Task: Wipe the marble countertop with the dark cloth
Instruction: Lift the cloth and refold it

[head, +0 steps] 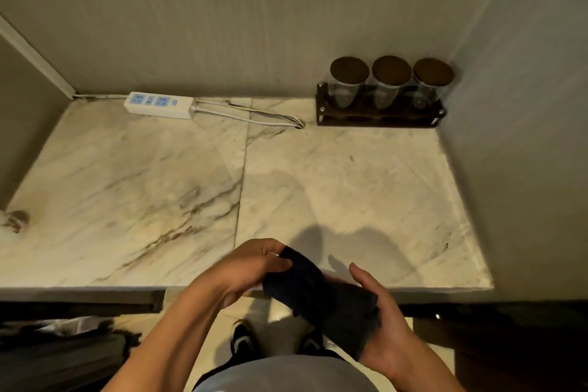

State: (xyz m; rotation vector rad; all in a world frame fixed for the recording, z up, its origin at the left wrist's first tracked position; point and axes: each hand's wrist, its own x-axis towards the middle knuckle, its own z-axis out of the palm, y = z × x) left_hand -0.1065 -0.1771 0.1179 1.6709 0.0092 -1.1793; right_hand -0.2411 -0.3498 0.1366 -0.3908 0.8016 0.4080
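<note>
Head view, looking down. A dark, folded fabric cloth (331,299) is held in the lower centre of the frame, above the near edge of the white, grey-veined marble worktop (159,188), not touching it. The left hand (251,270) pinches the cloth's upper end between thumb and fingers; the right hand (381,325) cradles its lower end in a loosely curled grip. At the worktop's back edge lie a white power strip (160,104), upper left of centre, and a dark wooden rack (378,119) carrying three brown-lidded glass jars (392,79), upper right.
</note>
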